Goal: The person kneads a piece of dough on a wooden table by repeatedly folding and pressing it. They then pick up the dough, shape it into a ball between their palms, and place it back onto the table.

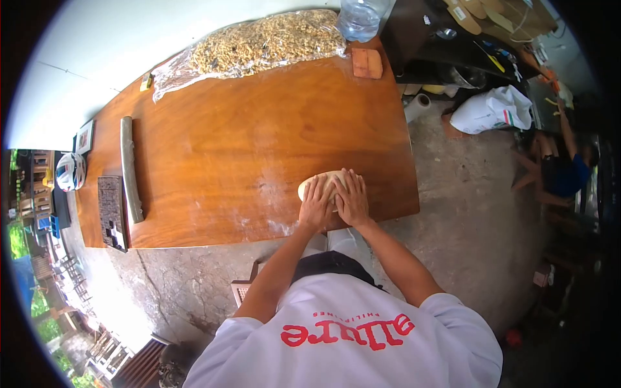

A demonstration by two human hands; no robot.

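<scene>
A pale lump of dough (303, 188) lies on the wooden table (213, 155) near its front edge, flattened and rounded. My left hand (315, 200) rests palm down on its left part, with fingers stretched out. My right hand (352, 199) presses on the right part, fingers spread and pointing away from me. The two hands are side by side, thumbs close together, and cover much of the dough. White flour-like dust marks the wood to their left.
Along the back lies a clear bag of yellowish-brown pieces (265, 45), beside a water jug (360, 21) and a reddish-brown block (367, 63). On the left are a long grey roll (130, 168) and a dark textured panel (112, 210). A person (563, 168) is at far right.
</scene>
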